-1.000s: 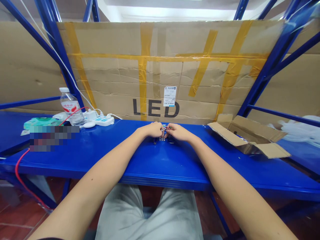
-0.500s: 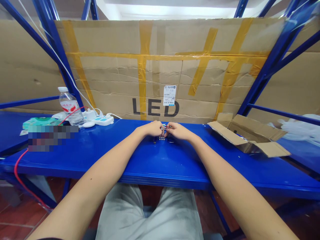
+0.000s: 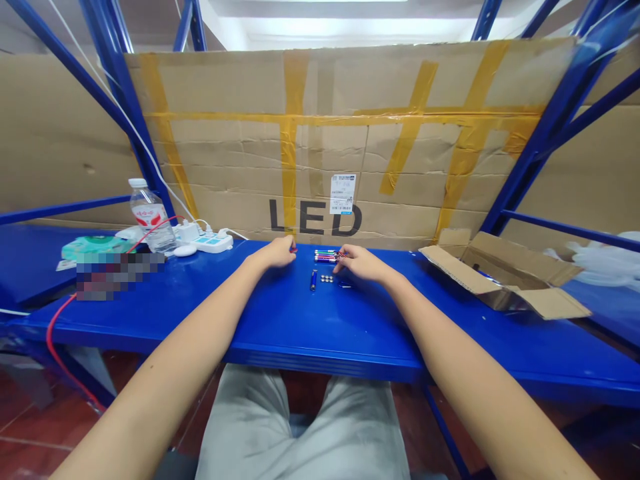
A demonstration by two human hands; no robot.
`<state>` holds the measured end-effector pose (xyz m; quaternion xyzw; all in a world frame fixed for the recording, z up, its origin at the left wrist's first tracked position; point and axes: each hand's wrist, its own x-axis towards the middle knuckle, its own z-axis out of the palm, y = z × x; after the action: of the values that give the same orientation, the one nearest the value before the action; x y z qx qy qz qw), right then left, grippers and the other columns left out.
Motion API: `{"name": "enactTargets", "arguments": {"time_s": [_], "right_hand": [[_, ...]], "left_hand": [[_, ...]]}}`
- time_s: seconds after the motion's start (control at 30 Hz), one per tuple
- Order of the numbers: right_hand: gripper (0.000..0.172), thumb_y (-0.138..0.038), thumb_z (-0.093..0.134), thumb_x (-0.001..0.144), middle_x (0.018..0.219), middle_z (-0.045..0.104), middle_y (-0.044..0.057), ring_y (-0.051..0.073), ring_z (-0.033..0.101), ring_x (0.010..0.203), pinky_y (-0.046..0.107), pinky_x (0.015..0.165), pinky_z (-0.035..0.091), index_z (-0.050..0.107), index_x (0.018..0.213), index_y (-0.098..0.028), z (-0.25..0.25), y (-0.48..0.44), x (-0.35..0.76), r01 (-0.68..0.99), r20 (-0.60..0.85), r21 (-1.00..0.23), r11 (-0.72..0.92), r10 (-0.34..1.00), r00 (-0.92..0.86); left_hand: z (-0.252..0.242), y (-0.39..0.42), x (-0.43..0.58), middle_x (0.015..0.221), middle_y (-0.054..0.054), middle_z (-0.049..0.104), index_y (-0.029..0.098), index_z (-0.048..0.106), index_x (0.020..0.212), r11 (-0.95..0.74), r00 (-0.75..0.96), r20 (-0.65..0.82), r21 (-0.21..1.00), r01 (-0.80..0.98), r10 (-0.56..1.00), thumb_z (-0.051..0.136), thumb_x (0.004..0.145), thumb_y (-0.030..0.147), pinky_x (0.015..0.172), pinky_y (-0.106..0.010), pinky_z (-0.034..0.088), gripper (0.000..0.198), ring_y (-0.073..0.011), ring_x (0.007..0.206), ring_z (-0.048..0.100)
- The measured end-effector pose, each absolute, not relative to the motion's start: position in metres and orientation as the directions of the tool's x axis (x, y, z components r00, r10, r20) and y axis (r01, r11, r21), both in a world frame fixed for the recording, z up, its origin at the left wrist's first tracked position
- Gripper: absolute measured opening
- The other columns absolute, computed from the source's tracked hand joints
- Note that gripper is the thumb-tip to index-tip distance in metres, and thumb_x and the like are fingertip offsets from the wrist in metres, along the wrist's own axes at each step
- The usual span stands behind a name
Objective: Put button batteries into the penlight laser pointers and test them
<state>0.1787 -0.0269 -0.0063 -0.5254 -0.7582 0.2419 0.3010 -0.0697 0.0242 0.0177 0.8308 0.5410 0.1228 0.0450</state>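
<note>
My left hand [image 3: 280, 253] is held to the left of the small parts, its fingers closed on a small red piece [image 3: 294, 251] that is mostly hidden. My right hand [image 3: 364, 263] rests at the right ends of several slim, shiny coloured metal tubes [image 3: 325, 257] lying side by side. Its fingers are apart, one pointing down beside small round silver cells [image 3: 327, 279] set out in rows. A single blue metal tube [image 3: 313, 280] stands or lies apart, left of the cells. Below the right hand is a thin dark piece [image 3: 345, 286], too small to name.
An open cardboard box [image 3: 500, 273] sits on the right of the blue table [image 3: 320, 327]. A water bottle [image 3: 151, 217], a white power strip [image 3: 213, 241] and a green packet [image 3: 93, 248] are at left. A taped cardboard sheet [image 3: 225, 167] closes off the back.
My hands were together over the parts and have separated. The left moved left with the red piece, uncovering the tubes and cells; the right stayed near the tubes. The view has shifted slightly.
</note>
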Motion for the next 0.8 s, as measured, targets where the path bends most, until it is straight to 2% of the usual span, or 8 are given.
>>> {"name": "enactTargets", "arguments": {"time_s": [0.1,0.17,0.23,0.4,0.6,0.8], "right_hand": [[0.007,-0.018,0.047,0.092,0.089,0.077,0.005,0.019,0.069,0.089,0.030,0.082,0.048,0.051,0.087,-0.021,-0.004,-0.029,0.177,0.657,0.185,-0.689,0.307,0.951,-0.249],[0.006,-0.018,0.048,0.092,0.089,0.077,0.005,0.019,0.069,0.089,0.030,0.082,0.048,0.052,0.087,-0.021,-0.004,-0.030,0.177,0.663,0.187,-0.682,0.308,0.950,-0.249],[0.006,-0.018,0.048,0.092,0.090,0.076,0.006,0.020,0.068,0.089,0.031,0.081,0.048,0.052,0.088,-0.021,-0.004,-0.030,0.177,0.674,0.190,-0.671,0.309,0.950,-0.247],[0.008,-0.020,0.047,0.092,0.089,0.076,0.004,0.019,0.068,0.086,0.031,0.081,0.048,0.052,0.086,-0.021,-0.008,-0.025,0.179,0.682,0.194,-0.658,0.320,0.947,-0.257],[0.010,-0.022,0.046,0.093,0.089,0.076,0.004,0.020,0.068,0.088,0.030,0.078,0.048,0.052,0.085,-0.022,-0.010,-0.023,0.180,0.685,0.195,-0.644,0.342,0.939,-0.285],[0.010,-0.020,0.046,0.092,0.089,0.076,0.004,0.019,0.067,0.086,0.028,0.077,0.047,0.052,0.085,-0.021,-0.011,-0.023,0.179,0.682,0.211,-0.636,0.361,0.931,-0.297]], "left_hand": [[0.012,0.022,-0.077,0.107,-0.012,0.070,0.015,0.063,0.102,-0.321,0.318,0.041,0.111,0.940,0.947,0.062,0.079,0.025,0.074,-0.023,0.048,0.026,-0.0205,0.092,0.066],[0.011,0.019,-0.073,0.101,-0.013,0.071,0.014,0.066,0.094,-0.307,0.306,0.020,0.061,0.950,0.952,0.063,0.079,0.027,0.073,-0.024,0.048,0.021,-0.0217,0.090,0.067],[0.012,0.016,-0.067,0.095,-0.013,0.072,0.014,0.068,0.087,-0.314,0.313,0.025,0.062,0.947,0.950,0.063,0.080,0.030,0.072,-0.024,0.048,0.019,-0.0215,0.088,0.067],[0.015,0.013,-0.059,0.081,-0.009,0.073,0.015,0.070,0.076,-0.301,0.310,-0.020,0.192,0.934,0.951,0.065,0.079,0.031,0.066,-0.022,0.047,0.018,-0.0169,0.076,0.067],[0.011,0.018,-0.061,0.068,-0.006,0.072,0.014,0.073,0.078,-0.281,0.337,-0.061,0.428,0.859,0.939,0.068,0.077,0.024,0.058,-0.021,0.047,0.012,-0.0132,0.060,0.063],[0.011,0.019,-0.062,0.069,-0.006,0.072,0.012,0.074,0.077,-0.202,0.258,-0.055,0.476,0.856,0.965,0.072,0.070,0.015,0.059,-0.022,0.048,0.008,-0.0136,0.062,0.064]]}}
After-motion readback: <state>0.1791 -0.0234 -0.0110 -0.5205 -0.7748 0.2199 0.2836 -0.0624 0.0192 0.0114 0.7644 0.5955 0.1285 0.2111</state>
